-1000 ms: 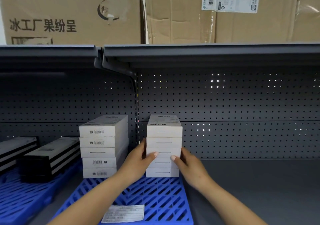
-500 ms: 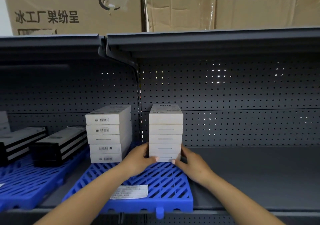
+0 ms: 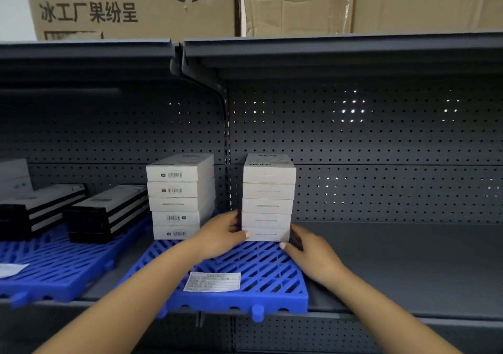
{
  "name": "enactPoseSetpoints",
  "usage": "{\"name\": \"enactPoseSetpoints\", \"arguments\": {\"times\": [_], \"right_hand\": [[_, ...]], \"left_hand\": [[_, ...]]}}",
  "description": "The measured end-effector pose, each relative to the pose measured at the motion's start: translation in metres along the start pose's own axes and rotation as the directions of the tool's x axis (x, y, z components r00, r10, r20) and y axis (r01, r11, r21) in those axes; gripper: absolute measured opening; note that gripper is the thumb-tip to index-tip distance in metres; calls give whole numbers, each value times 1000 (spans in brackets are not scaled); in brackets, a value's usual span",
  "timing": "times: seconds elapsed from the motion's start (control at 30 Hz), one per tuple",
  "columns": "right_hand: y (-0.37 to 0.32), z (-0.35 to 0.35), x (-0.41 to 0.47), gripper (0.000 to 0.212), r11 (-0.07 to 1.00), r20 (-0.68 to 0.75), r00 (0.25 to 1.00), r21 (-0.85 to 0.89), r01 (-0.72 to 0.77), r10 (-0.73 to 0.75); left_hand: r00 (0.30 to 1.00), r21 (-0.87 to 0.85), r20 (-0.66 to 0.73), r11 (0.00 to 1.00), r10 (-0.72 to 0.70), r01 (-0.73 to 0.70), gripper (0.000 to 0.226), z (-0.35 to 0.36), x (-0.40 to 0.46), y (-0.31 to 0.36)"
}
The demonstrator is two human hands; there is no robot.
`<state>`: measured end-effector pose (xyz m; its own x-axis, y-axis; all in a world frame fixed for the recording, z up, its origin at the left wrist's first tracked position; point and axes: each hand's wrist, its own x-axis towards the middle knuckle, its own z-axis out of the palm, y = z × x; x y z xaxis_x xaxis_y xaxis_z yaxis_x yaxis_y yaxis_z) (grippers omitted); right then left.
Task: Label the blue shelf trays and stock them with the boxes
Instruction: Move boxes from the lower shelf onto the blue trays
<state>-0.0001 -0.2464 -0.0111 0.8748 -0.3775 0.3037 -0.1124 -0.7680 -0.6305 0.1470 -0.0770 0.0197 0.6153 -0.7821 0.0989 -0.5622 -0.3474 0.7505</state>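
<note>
Lowered onto the slatted blue tray [image 3: 275,274], the cardboard box stack [image 3: 268,198] sits pinched between left grip [image 3: 221,235] and right grip [image 3: 309,253].

Two brown cardboard cartons [image 3: 272,2] sit atop the dark pegboard-backed shelf [image 3: 381,51].
</note>
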Motion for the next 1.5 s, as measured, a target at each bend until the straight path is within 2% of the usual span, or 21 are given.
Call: {"name": "enactPoseSetpoints", "arguments": {"times": [0.07, 0.23, 0.3, 0.37, 0.43, 0.47, 0.53, 0.6, 0.67, 0.73, 0.8, 0.87, 1.0, 1.23, 1.5], "right_hand": [[-8, -5, -12, 44, 1000, -28, 1000, -24, 11, -12], [-41, -13, -32, 46, 992, -156, 986, -121, 45, -64], [-60, -10, -36, 43, 991, -123, 988, -105, 84, -97], [-81, -2, -34, 45, 990, -74, 990, -75, 116, -121], [-101, 11, -25, 52, 990, -18, 992, -68, 126, -128], [-109, 19, -17, 55, 990, 17, 992, -68, 123, -122], [-123, 37, 2, 62, 995, 99, 991, -49, 92, -87], [-133, 53, 21, 66, 999, 161, 986, -28, 37, -32], [-141, 68, 38, 62, 999, 185, 983, -34, -1, 7], [-146, 81, 51, 51, 999, 190, 981, -50, -14, 23], [-145, 93, 60, 43, 997, 189, 981, -75, -29, 42], [-142, 102, 66, 40, 994, 187, 979, -96, -61, 78], [-137, 110, 69, 36, 990, 163, 981, -111, -90, 107], [-129, 107, 68, 37, 989, 147, 980, -87, -119, 131], [-126, 104, 66, 42, 992, 172, 979, -68, -102, 112]], "left_hand": [[998, 69, -65, 998, 19, -14, 69, -9, -19, 1], [952, 142, -271, 984, 139, -104, 56, -43, -83, -1], [921, 121, -357, 985, 158, -122, 47, -58, -101, -7], [857, 109, -484, 984, 177, -141, 42, -73, -110, -17], [789, 89, -596, 989, 150, -120, 50, -89, -108, -33], [778, 57, -619, 994, 110, -95, 58, -96, -103, -43], [816, -59, -578, 998, -4, -37, 81, -106, -89, -63], [879, -211, -464, 977, -110, 10, 96, -111, -72, -78], [919, -328, -352, 943, -177, 56, 99, -112, -57, -87], [945, -370, -266, 926, -190, 82, 91, -111, -47, -92], [972, -317, -198, 946, -130, 62, 70, -110, -41, -97], [989, -244, -130, 969, -70, 37, 60, -106, -38, -99], [995, -237, -95, 971, -35, 11, 68, -102, -36, -103], [998, -226, -59, 974, -7, -6, 69, -100, -33, -98], [998, -207, -57, 978, 2, -14, 58, -102, -38, -93]]}}
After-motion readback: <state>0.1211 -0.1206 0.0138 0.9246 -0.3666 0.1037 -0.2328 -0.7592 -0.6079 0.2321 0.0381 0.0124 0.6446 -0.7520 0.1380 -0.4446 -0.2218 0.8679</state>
